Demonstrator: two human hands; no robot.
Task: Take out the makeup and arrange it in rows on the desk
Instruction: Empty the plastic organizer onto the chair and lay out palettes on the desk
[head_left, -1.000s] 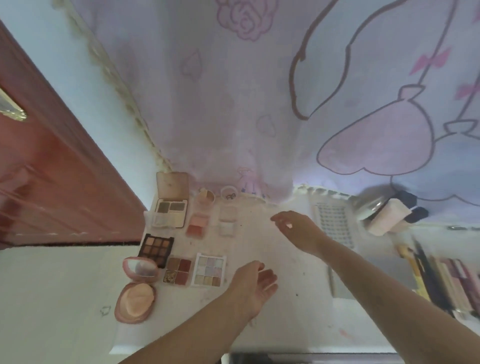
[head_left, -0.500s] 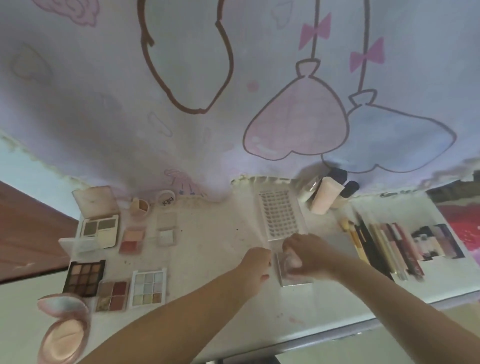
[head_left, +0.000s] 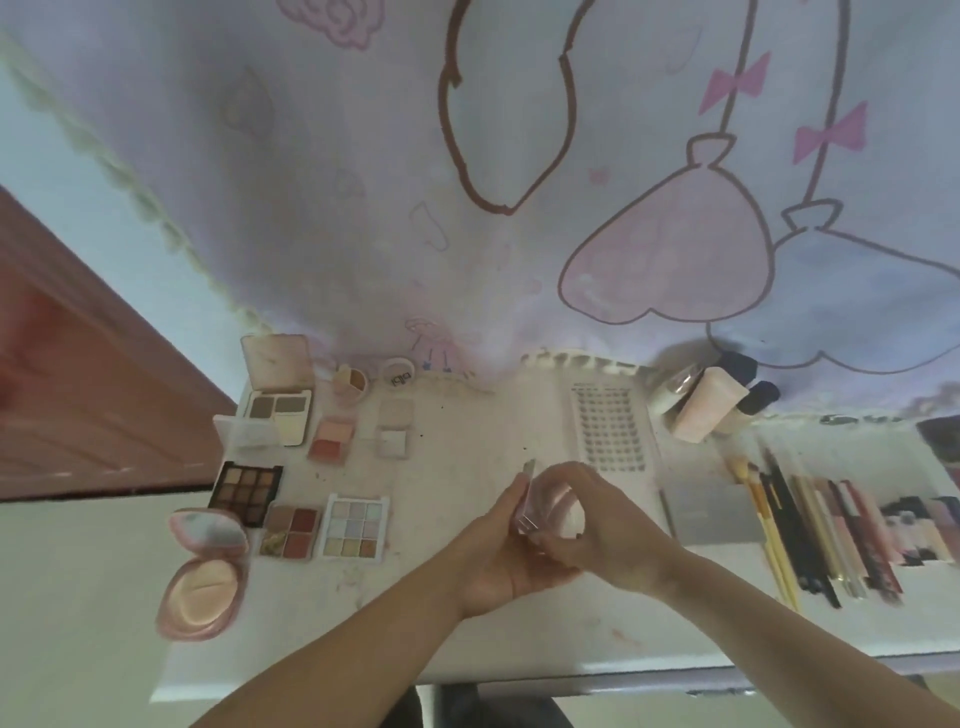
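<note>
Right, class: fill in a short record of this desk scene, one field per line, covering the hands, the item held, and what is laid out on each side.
Left hand: grip on the clear compact's left edge
Right hand: fingers curled over the compact's top
Held item: clear compact case, raised above the desk
Left side: open eyeshadow palettes, including a nine-pan pastel palette, and a pink powder compact
Right side: makeup brushes and pencils in a row
Back: false lash tray
</note>
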